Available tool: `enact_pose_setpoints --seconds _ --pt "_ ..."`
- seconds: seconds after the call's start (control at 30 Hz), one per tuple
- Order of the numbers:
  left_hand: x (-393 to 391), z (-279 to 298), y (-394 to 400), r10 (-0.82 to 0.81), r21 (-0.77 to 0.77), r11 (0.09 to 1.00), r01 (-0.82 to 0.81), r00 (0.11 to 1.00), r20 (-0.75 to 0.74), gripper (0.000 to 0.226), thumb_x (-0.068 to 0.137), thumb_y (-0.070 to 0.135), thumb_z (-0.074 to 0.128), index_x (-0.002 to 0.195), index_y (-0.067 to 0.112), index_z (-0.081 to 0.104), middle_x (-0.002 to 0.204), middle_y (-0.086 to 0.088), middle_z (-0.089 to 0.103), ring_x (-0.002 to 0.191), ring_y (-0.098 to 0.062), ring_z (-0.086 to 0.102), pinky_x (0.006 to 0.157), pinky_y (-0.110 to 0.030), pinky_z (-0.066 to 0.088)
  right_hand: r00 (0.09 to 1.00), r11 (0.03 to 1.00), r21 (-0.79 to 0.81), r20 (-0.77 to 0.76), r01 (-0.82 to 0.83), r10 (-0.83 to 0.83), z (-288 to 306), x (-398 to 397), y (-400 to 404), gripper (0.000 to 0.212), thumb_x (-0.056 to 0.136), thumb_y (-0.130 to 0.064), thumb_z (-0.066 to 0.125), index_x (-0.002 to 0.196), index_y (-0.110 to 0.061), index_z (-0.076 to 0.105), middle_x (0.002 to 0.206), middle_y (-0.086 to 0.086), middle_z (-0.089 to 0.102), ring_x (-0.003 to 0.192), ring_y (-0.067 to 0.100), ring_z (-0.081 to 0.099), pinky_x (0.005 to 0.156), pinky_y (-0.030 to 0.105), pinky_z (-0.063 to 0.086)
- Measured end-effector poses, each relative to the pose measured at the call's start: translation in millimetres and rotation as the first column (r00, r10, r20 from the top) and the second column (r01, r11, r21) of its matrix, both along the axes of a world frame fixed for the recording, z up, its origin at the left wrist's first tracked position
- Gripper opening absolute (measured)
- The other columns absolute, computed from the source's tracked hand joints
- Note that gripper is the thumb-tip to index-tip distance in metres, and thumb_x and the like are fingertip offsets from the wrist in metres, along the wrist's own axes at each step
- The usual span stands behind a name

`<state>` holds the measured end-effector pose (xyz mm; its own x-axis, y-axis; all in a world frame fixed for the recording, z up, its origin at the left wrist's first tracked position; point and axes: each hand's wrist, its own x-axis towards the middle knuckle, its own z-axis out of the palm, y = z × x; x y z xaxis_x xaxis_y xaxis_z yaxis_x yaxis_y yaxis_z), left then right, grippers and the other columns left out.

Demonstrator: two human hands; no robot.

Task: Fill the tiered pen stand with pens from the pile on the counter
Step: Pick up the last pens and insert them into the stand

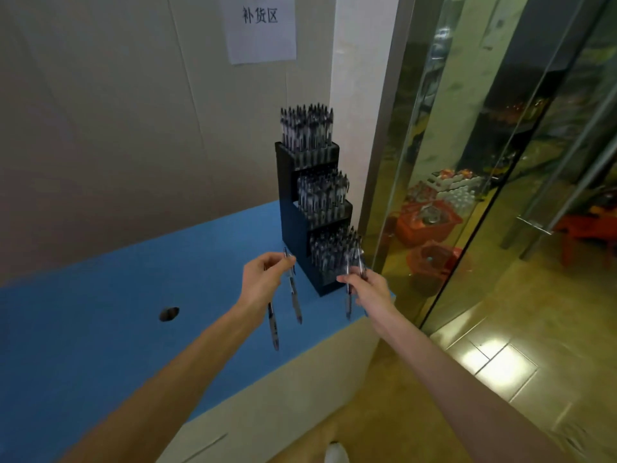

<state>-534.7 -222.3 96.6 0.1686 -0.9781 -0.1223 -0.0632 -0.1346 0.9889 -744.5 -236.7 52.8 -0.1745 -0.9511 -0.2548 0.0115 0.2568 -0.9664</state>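
Right now the black tiered pen stand (293,225) sits at your twelve o'clock on the blue table (100,329), back near the wall, and all three of its steps are packed with upright pens: the top tier (307,128), the middle tier (322,195) and the bottom tier (334,252). Your right hand (365,289) is just in front of the bottom tier at about one o'clock, fingers curled round a pen (348,302) that hangs tip-down; motion blur makes it look as if a second pen may be in that grip. Your left hand (263,279) is at eleven o'clock, beside the stand's left wall, pinching two pens (293,295) that dangle below the fingers. A round cable hole (169,314) is cut in the table at nine o'clock. A paper sign (260,26) is stuck on the wall above, and a glass door (500,162) stands at three o'clock, close to the stand. The pens are clear-barrelled with black caps and tips.
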Motion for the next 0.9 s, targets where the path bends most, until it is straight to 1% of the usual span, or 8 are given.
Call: enact_pose_setpoints --seconds 0.13,0.2,0.3,0.47,0.57,0.63,0.73,0.9 --pt "-23 4 -33 0.110 -0.096 0.989 -0.115 0.992 -0.060 0.015 0.094 0.027 0.073 0.098 0.014 0.074 0.089 0.005 0.068 0.079 -0.003 0.064 0.077 -0.024 0.047 0.988 0.996 0.078 0.148 0.038 -0.049 9 -32 -36 0.019 0.103 -0.004 0.050 0.118 -0.014 0.057 0.088 0.007 0.064 0.054 0.010 0.038 0.038 0.017 0.027" --pt "-35 8 -51 0.215 -0.137 0.962 -0.234 0.966 -0.141 0.016 0.093 0.026 0.073 0.098 0.011 0.073 0.082 0.006 0.065 0.069 -0.002 0.059 0.073 -0.025 0.045 0.987 0.996 0.084 0.159 0.023 -0.036 15 -48 -54 0.019 0.103 -0.006 0.048 0.118 -0.013 0.058 0.085 0.007 0.064 0.053 0.011 0.038 0.037 0.018 0.025" --pt "-56 14 -79 0.288 -0.178 0.932 -0.317 0.942 -0.173 0.021 0.094 0.026 0.073 0.096 0.005 0.070 0.068 0.010 0.053 0.059 -0.004 0.046 0.067 -0.027 0.042 0.990 0.998 0.055 0.138 -0.037 0.029 27 -72 -81 0.015 0.105 -0.021 0.052 0.115 -0.013 0.059 0.081 0.007 0.071 0.051 0.011 0.035 0.039 0.019 0.022" --pt "-90 22 -120 0.284 -0.312 0.912 -0.267 0.959 0.008 0.014 0.096 0.029 0.071 0.108 0.023 0.070 0.088 0.004 0.067 0.072 -0.012 0.057 0.071 -0.028 0.052 0.992 0.987 -0.156 0.111 -0.042 0.060 47 -97 -114 0.011 0.107 -0.024 0.050 0.110 -0.014 0.053 0.092 0.011 0.077 0.049 0.011 0.033 0.040 0.018 0.026" --pt "-99 20 -135 0.344 -0.362 0.884 -0.294 0.936 0.080 0.006 0.096 0.029 0.070 0.101 0.026 0.071 0.090 0.009 0.068 0.065 -0.013 0.049 0.067 -0.037 0.051 0.995 0.968 -0.245 0.077 -0.050 0.071 42 -100 -125 0.015 0.104 -0.028 0.056 0.102 -0.014 0.061 0.092 0.007 0.076 0.053 0.003 0.048 0.050 0.014 0.038" --pt "-99 16 -141 0.424 -0.389 0.853 -0.347 0.896 0.130 0.008 0.097 0.033 0.068 0.099 0.026 0.071 0.089 0.011 0.067 0.060 -0.012 0.042 0.061 -0.036 0.047 0.995 0.952 -0.293 -0.005 -0.093 0.096 39 -102 -137 0.027 0.099 -0.036 0.062 0.092 -0.009 0.065 0.075 0.006 0.065 0.061 0.005 0.053 0.061 0.021 0.042" --pt "-98 5 -146 0.540 -0.423 0.793 -0.438 0.828 0.154 0.016 0.099 0.039 0.063 0.103 0.027 0.072 0.082 0.014 0.065 0.058 -0.010 0.040 0.059 -0.026 0.041 0.978 0.903 -0.377 -0.091 -0.208 0.188 35 -107 -160 0.043 0.094 -0.041 0.066 0.086 0.001 0.064 0.060 -0.001 0.044 0.057 0.012 0.041 0.056 0.023 0.034" --pt "-109 -1 -154 0.687 -0.433 0.700 -0.568 0.701 0.191 0.017 0.099 0.038 0.064 0.104 0.025 0.073 0.087 0.013 0.069 0.058 -0.011 0.043 0.059 -0.028 0.045 0.936 0.792 -0.500 -0.154 -0.351 0.317 37 -106 -186 0.013 0.095 -0.025 0.069 0.108 -0.021 0.070 0.077 -0.011 0.067 0.070 0.006 0.063 0.064 0.016 0.050"
